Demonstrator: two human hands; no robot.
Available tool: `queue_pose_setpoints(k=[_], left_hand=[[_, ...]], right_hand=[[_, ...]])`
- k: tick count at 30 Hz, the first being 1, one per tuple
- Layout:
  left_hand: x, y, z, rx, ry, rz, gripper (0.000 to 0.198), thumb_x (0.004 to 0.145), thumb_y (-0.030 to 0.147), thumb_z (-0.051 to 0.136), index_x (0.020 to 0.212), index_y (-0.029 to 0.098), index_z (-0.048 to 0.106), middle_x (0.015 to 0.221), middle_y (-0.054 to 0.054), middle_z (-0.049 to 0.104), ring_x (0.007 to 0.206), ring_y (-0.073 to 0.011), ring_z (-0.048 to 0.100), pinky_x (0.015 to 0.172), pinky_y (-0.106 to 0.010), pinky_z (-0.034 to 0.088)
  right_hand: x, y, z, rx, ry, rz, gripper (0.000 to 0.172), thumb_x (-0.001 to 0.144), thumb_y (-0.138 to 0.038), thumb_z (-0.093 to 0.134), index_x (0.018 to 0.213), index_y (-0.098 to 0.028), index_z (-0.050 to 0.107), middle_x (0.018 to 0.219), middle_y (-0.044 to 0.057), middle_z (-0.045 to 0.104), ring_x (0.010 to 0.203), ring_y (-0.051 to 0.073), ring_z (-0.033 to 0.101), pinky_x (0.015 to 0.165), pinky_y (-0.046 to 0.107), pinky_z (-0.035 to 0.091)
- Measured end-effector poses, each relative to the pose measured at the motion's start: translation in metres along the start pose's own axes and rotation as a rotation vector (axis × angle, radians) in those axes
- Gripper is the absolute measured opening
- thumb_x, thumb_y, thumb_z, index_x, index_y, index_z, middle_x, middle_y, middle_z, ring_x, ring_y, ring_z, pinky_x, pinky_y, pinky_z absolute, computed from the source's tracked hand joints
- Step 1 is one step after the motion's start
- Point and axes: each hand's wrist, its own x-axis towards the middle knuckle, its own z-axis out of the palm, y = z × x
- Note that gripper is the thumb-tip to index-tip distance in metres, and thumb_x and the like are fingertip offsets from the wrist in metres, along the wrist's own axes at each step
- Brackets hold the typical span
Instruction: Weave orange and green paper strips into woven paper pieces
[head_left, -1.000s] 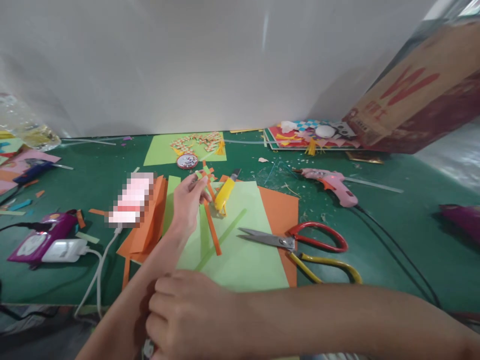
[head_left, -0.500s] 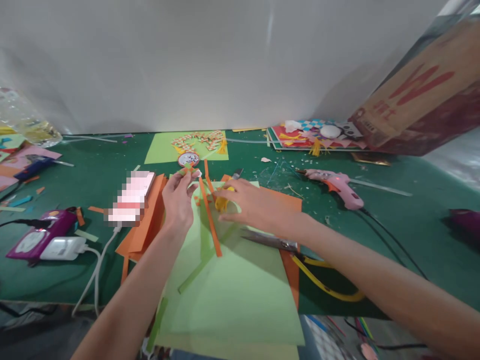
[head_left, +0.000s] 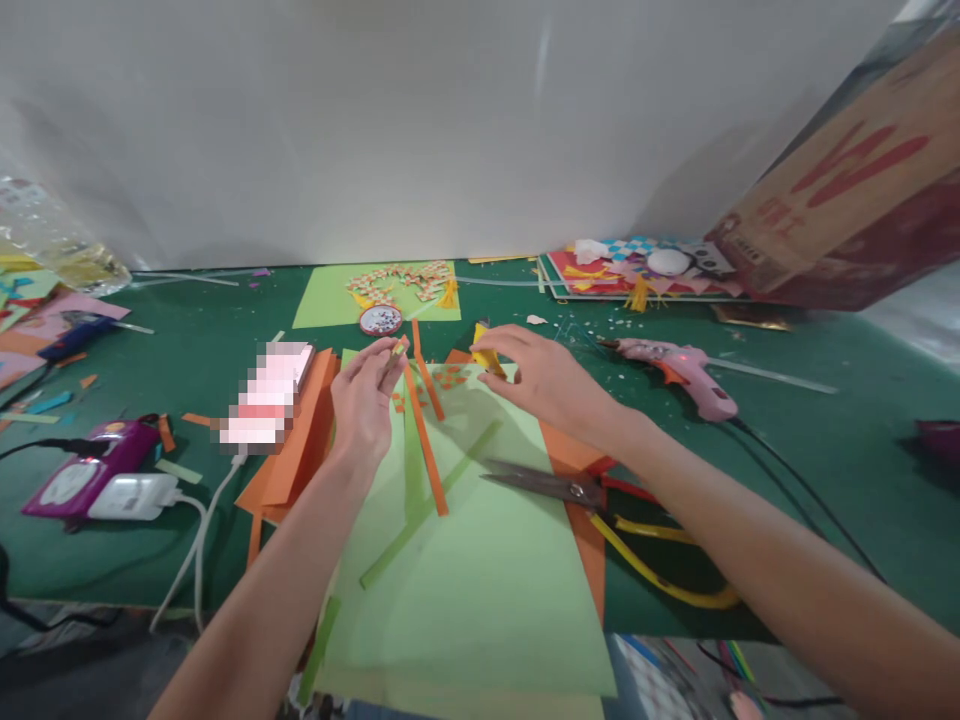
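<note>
My left hand (head_left: 364,395) is closed, pinching a small folded piece of green and orange paper strips (head_left: 401,347) between thumb and fingertips. Long orange strips (head_left: 427,440) and a green strip hang or lie just below it. My right hand (head_left: 544,375) grips a yellow utility knife (head_left: 486,350), held over the far edge of a light green sheet (head_left: 480,580). The knife's dark tip points up and away. Scissors (head_left: 551,485) with red and yellow handles lie partly open on the sheet, beneath my right forearm.
A pink glue gun (head_left: 682,370) with its cord lies right. Beyond my hands sits a round dish of small pieces (head_left: 381,320) by a woven paper chain (head_left: 397,283). Left are a phone (head_left: 266,395), folded orange paper (head_left: 300,440) and a purple power socket (head_left: 90,460). A paper bag (head_left: 832,200) leans at right.
My right hand has moved away and to the right with the yellow knife, uncovering orange woven pieces on the sheet. The left hand stays near its place, still pinching the paper.
</note>
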Motion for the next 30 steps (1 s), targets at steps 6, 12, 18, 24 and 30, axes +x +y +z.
queue_pose_setpoints(k=[6, 12, 18, 24, 30], left_hand=[[0.002, 0.0, -0.002, 0.022, 0.08, 0.038, 0.031, 0.066, 0.003, 0.063, 0.092, 0.02, 0.065, 0.109, -0.006, 0.067, 0.095, -0.0154, 0.064, 0.079, -0.026, 0.052], [0.001, 0.001, -0.003, 0.05, 0.091, 0.016, 0.029, 0.067, 0.005, 0.066, 0.091, 0.02, 0.064, 0.097, -0.004, 0.065, 0.081, -0.0113, 0.063, 0.076, -0.025, 0.05], [0.0, 0.002, -0.002, 0.056, 0.121, -0.003, 0.027, 0.067, 0.005, 0.068, 0.091, 0.019, 0.064, 0.075, 0.001, 0.055, 0.066, -0.0083, 0.057, 0.073, -0.024, 0.048], [0.0, 0.003, -0.001, 0.076, 0.145, -0.015, 0.025, 0.068, 0.007, 0.068, 0.089, 0.019, 0.064, 0.081, 0.0, 0.057, 0.069, -0.0072, 0.056, 0.066, -0.02, 0.044], [0.001, 0.001, -0.004, 0.112, 0.113, -0.035, 0.021, 0.07, 0.011, 0.067, 0.089, 0.02, 0.065, 0.082, -0.001, 0.06, 0.072, -0.0081, 0.056, 0.06, -0.019, 0.04]], right_hand=[[-0.009, 0.002, 0.007, -0.266, -0.176, -0.108, 0.03, 0.079, -0.002, 0.045, 0.102, -0.014, 0.061, 0.111, 0.013, 0.058, 0.104, 0.027, 0.053, 0.086, 0.039, 0.046], [-0.014, 0.0, -0.002, -0.371, -0.218, -0.051, 0.013, 0.085, -0.015, 0.051, 0.092, -0.014, 0.062, 0.1, 0.013, 0.059, 0.096, 0.028, 0.055, 0.079, 0.038, 0.046], [-0.009, -0.025, -0.005, -0.327, -0.182, -0.097, 0.018, 0.09, -0.022, 0.049, 0.095, -0.013, 0.064, 0.097, 0.013, 0.065, 0.097, 0.027, 0.057, 0.084, 0.039, 0.045], [-0.015, -0.056, 0.02, -0.136, -0.37, -0.385, 0.02, 0.089, -0.01, 0.046, 0.1, -0.011, 0.064, 0.105, 0.013, 0.064, 0.102, 0.023, 0.058, 0.084, 0.035, 0.047], [-0.022, -0.054, 0.019, -0.309, -0.405, -0.402, 0.017, 0.088, -0.008, 0.051, 0.097, -0.012, 0.065, 0.098, 0.011, 0.065, 0.096, 0.023, 0.06, 0.078, 0.034, 0.048]])
